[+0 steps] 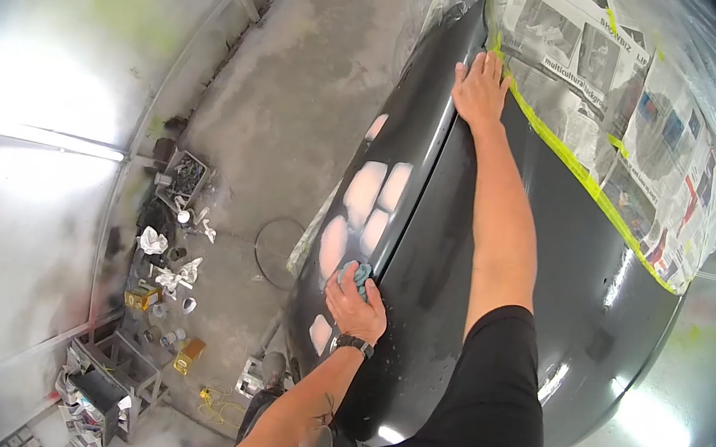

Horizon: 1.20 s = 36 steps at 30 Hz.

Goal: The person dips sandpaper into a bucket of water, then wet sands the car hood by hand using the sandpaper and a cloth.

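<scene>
My left hand [356,312], with a dark watch on its wrist, is closed around a crumpled blue-grey cloth [361,278]. It presses the cloth against a glossy black car fender [406,147], beside several pale pinkish patches [364,189] on the paint. Farther up, my right hand [481,96] lies flat with fingers stretched out, where the fender meets the black hood [489,336]. Its fingertips reach close to the yellow-green masking tape [571,163]. Beneath my left hand, part of the cloth is hidden.
Newspaper [576,62] and clear plastic sheeting [715,64] cover the car beyond the tape. Along the left wall stand a grey crate [186,177], crumpled white paper [179,277], yellow boxes [189,356] and a cluttered cart [106,394]. A thin hose [258,241] loops over the concrete floor [292,75].
</scene>
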Each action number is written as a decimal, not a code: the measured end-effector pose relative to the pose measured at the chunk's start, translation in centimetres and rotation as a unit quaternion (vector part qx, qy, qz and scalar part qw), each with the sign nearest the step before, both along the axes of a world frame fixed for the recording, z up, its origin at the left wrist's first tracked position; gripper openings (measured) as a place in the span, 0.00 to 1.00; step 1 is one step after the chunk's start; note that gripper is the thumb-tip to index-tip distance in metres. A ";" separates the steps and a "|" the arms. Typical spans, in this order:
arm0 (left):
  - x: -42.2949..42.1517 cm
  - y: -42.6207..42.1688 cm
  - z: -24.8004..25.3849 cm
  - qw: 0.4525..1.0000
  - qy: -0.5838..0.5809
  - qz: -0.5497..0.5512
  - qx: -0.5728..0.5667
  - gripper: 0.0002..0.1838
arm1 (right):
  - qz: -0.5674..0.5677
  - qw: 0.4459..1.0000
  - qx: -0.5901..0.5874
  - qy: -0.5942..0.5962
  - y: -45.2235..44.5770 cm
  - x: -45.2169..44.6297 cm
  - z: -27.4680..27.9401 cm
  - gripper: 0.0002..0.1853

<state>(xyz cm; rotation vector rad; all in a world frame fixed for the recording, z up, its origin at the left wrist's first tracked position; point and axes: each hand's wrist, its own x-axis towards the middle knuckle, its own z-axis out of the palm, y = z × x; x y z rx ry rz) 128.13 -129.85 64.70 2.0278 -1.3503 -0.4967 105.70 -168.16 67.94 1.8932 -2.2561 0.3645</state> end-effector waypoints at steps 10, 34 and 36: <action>0.2 0.5 -0.3 1.000 -0.021 -0.011 -0.012 0.23 | 0.088 0.994 0.017 0.055 1.8 -2.5 0.6 0.34; 0.1 0.4 -1.0 0.999 0.042 -0.002 -0.032 0.20 | 0.180 0.975 0.119 0.053 33.1 9.0 0.4 0.41; 0.4 0.7 -1.1 0.997 0.062 -0.001 -0.048 0.19 | 0.167 0.972 0.163 0.024 41.3 11.5 -0.2 0.42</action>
